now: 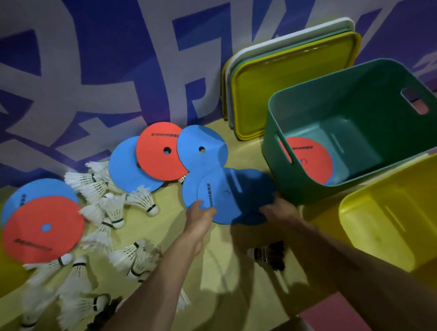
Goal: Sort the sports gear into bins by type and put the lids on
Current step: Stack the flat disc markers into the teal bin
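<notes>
Yellow-green tabletop (224, 261) fills lower frame. Open green plastic bin (314, 102) right of centre, one red flat disc (311, 158) inside. Open yellow plastic bin (412, 209) lower right. Stack of flat plastic lids (285, 87) leans on the wall behind the green bin. Loose red and blue discs (42, 227) left and centre. White feather shuttlecocks (144, 200) scattered lower left. Overlapping blue flat discs (232, 191) at centre: left hand (200, 215) pinches their left edge, right hand (276, 209) grasps the right edge.
</notes>
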A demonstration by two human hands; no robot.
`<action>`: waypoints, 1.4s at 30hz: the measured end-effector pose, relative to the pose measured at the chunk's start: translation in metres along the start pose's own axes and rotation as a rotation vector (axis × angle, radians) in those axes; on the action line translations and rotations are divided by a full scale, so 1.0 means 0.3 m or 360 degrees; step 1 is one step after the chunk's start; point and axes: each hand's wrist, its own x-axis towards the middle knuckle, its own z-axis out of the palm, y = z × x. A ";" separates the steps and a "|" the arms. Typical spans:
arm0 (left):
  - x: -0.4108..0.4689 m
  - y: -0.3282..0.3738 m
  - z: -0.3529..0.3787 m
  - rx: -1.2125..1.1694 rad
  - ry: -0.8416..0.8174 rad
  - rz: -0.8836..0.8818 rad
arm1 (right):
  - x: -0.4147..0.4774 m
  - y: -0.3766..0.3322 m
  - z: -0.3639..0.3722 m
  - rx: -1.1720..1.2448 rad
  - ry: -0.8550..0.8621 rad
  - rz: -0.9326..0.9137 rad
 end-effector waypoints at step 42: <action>-0.127 -0.071 -0.281 -0.0713 0.0463 0.0285 | -0.008 -0.092 0.116 0.0233 0.0332 0.0289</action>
